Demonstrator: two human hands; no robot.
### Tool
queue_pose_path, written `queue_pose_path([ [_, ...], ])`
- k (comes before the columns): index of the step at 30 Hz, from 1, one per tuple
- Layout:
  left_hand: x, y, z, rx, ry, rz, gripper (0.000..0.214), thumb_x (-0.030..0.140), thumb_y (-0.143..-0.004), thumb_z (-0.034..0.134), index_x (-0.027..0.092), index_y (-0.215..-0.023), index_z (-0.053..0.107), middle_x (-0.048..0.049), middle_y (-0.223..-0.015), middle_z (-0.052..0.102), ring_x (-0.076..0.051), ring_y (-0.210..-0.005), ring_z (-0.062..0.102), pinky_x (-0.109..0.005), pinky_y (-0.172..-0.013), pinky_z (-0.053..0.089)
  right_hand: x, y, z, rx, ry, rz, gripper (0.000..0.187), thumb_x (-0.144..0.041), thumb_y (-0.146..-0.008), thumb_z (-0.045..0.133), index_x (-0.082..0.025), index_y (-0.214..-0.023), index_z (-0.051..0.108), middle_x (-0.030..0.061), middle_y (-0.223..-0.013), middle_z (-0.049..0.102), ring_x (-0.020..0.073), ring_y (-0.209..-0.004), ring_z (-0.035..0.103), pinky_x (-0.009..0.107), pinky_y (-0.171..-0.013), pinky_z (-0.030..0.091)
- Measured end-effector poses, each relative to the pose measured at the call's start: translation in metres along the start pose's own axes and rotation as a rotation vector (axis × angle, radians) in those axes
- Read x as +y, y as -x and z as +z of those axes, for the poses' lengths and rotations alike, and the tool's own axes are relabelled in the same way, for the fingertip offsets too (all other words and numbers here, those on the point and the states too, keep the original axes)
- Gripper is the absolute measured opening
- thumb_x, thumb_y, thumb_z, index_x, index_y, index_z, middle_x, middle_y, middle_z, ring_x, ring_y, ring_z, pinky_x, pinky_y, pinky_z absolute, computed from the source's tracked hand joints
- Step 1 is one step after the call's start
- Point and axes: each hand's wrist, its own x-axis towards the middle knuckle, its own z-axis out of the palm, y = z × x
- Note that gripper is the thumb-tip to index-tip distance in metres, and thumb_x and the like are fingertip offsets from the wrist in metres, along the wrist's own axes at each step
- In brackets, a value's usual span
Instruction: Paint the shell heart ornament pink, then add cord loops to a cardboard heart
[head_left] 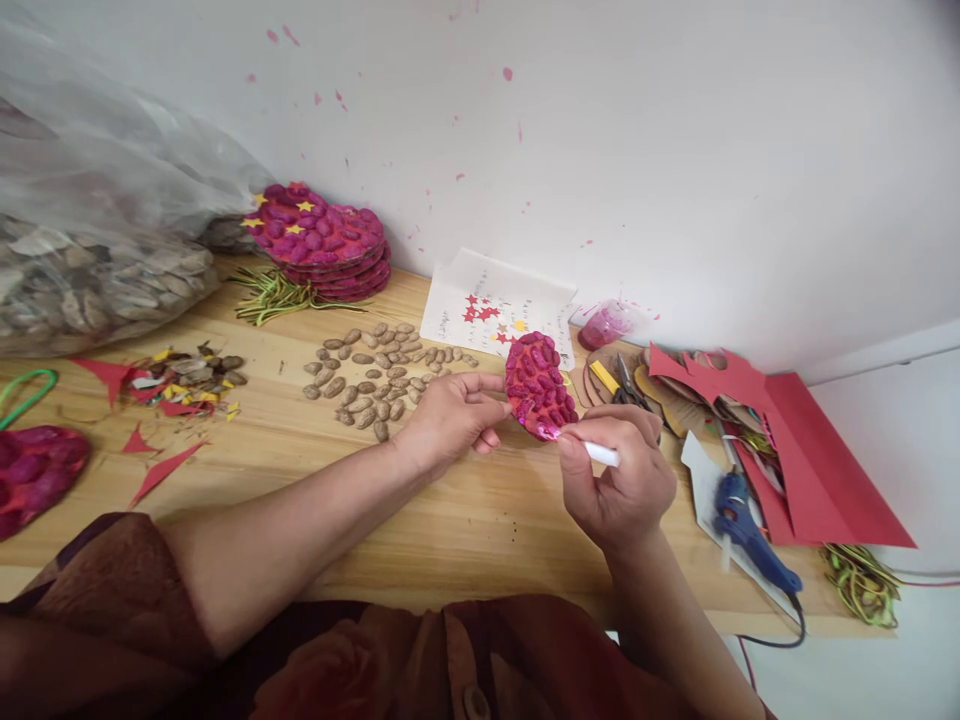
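Observation:
My left hand (456, 412) pinches the left edge of a round craft disc (536, 380), which is tilted up off the table. Magenta-painted peanut shells cover its red face. In my right hand (626, 480) is a paintbrush with a white handle (601, 454); its tip touches the disc's lower edge, where the paint looks wet. Beyond the disc stands a small cup of magenta paint (606, 324). Loose peanuts (375, 372) lie to the left of my left hand.
A stack of finished-looking magenta discs (330, 240) stands at the back left, beside a bag of shells (90, 285). A paper sheet (450, 290) bears small stars. Scissors (628, 385), a blue glue gun (750, 530) and red paper (832, 460) lie rightward. Scraps (187, 385) lie left.

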Motion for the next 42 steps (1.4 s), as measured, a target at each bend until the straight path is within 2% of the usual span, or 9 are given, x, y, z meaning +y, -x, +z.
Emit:
queue_pose_path([
  [20,0.0049,0.0001,0.0012,0.033,0.085,-0.058,0.020,0.007,-0.078,0.075,0.010,-0.098,0.074,-0.0030,-0.076,0.076,-0.004,-0.037,0.051,-0.015,-0.035,0.040,0.0057,0.0018,-0.0010,-0.003,-0.051,0.052,0.009,-0.018,-0.090,0.068,-0.023,-0.093,0.061,-0.0008,-0.077,0.070,0.0188,-0.077,0.068,0.037,-0.078,0.047],
  [25,0.0047,-0.0009,0.0009,0.010,0.093,-0.048,0.016,0.007,-0.077,0.076,0.011,-0.093,0.076,-0.0038,-0.075,0.077,-0.003,-0.037,0.051,-0.014,-0.034,0.038,0.0069,0.0011,-0.0034,0.028,-0.040,0.055,0.010,-0.017,-0.090,0.068,-0.023,-0.091,0.060,-0.0008,-0.075,0.069,0.0190,-0.075,0.067,0.037,-0.076,0.047],
  [42,0.0033,-0.0008,0.0012,0.029,0.086,-0.052,0.021,0.004,-0.079,0.074,0.008,-0.100,0.074,-0.0048,-0.077,0.077,-0.004,-0.036,0.051,-0.015,-0.033,0.039,0.0085,0.0021,-0.0028,0.015,-0.107,0.088,0.009,-0.017,-0.090,0.068,-0.023,-0.094,0.062,0.0001,-0.078,0.069,0.0195,-0.077,0.066,0.039,-0.077,0.047],
])
